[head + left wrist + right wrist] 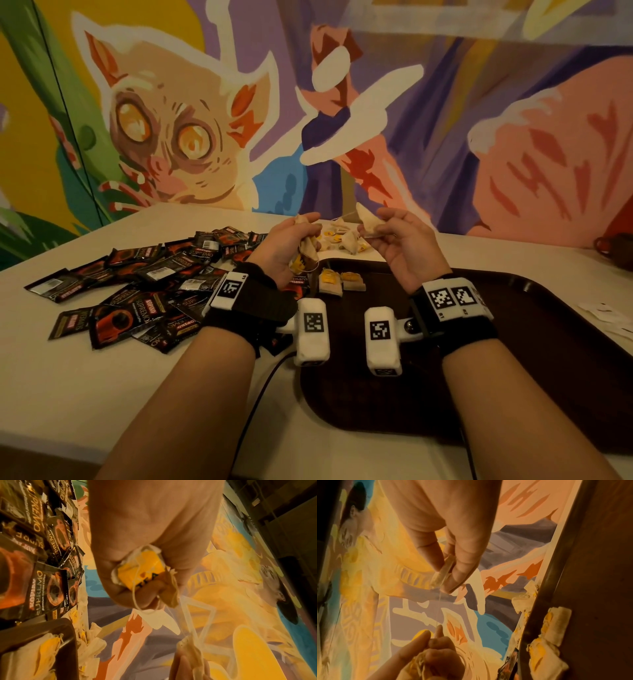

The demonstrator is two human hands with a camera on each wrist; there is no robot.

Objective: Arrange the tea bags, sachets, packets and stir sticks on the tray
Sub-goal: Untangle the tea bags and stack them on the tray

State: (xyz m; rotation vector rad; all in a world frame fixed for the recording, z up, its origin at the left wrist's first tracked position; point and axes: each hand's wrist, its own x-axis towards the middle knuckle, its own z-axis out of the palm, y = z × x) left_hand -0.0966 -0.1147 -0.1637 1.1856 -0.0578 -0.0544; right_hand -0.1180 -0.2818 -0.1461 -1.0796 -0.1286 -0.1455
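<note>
Yellow-tagged beige tea bags point(330, 281), black-and-red coffee sachets point(120, 320), dark brown tray point(534, 342), multicoloured mural point(171, 137).

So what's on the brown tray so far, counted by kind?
Tea bags: 2, side by side near the far-left corner of the tray.
White sachets: at the right edge, too cut off to count.
Total countable: 2.

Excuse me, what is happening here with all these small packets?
A person is sorting drink supplies onto a brown tray. The left hand grips a bunch of tea bags, and the right hand pinches one tea bag; a thin string runs between them. Two tea bags already lie on the tray. The black coffee sachets are still heaped on the table.
</note>
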